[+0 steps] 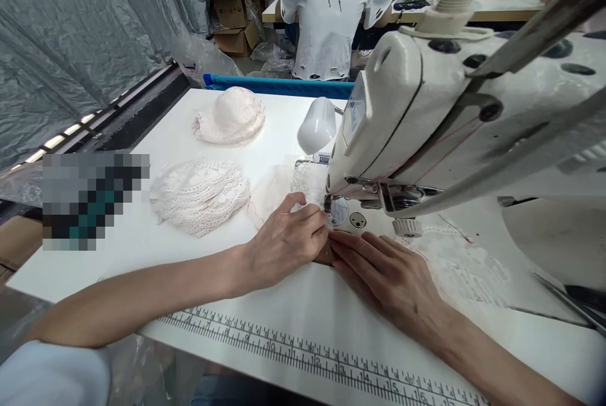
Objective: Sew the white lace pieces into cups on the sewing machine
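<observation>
My left hand (291, 238) is closed beside the needle area of a white sewing machine (379, 109), its fingers pinching the edge of a piece of white lace (310, 182). The lace runs from behind those fingers toward the presser foot; the pinched part is mostly hidden. My right hand (386, 267) lies low on the machine bed, fingers stretched out together, its tips almost meeting my left fingertips. To its right, sheer lace (464, 261) spreads flat with a red thread end on it. A bunched pile of white lace (201, 194) rests left of my left hand.
A pale pink, cup-shaped fabric pile (231, 115) sits farther back on the white table (156, 286). A ruler scale (303, 352) runs along the front edge. Scissors (572, 302) lie at the far right. A person in a white shirt (329, 21) sits beyond the table, near cardboard boxes (231, 21).
</observation>
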A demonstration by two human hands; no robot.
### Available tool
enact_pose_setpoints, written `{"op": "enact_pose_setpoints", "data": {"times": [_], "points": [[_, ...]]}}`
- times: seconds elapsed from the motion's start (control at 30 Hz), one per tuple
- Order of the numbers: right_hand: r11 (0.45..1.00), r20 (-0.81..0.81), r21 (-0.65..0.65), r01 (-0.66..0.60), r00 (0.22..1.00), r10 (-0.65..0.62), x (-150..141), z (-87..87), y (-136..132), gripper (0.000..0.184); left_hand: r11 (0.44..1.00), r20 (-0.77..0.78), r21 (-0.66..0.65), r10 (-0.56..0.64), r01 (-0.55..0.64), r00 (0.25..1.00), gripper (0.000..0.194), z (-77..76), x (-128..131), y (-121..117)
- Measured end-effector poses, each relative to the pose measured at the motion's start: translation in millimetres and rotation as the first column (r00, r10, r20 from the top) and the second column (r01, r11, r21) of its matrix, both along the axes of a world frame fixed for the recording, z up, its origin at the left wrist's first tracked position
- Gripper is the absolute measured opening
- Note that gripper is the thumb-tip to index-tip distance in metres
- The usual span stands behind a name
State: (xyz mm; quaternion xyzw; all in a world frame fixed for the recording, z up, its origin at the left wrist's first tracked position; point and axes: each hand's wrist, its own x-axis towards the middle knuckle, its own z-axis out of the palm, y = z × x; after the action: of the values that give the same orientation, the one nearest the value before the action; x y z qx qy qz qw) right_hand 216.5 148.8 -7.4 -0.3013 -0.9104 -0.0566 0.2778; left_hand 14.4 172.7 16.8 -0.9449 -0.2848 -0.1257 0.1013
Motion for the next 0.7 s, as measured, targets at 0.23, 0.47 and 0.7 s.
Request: {"op": "enact_pose_setpoints", "data": {"times": [0.23,0.47,0.7], "points": [[1.0,-0.008,-0.012,0.004,1.0,-0.004,-1,-0.4,0,0.011,0.999,0.018,0.047,-0.004,0.003,1.0,0.023,-3.6,2,-2],[0.999,0.015,-0.025,0.021,1.0,-0.02,-1,-1.4,0,0.011,0.997,0.008,0.076,-0.011,0.011,1.0,0.025,-4.4,2,-1],[0.999,0.049,0.0,0.048,0.998,-0.048,-2,-1.8,3,0.019,0.998,0.033,0.059,-0.007,0.005,0.999,0.028,-8.1,-1,10]]}}
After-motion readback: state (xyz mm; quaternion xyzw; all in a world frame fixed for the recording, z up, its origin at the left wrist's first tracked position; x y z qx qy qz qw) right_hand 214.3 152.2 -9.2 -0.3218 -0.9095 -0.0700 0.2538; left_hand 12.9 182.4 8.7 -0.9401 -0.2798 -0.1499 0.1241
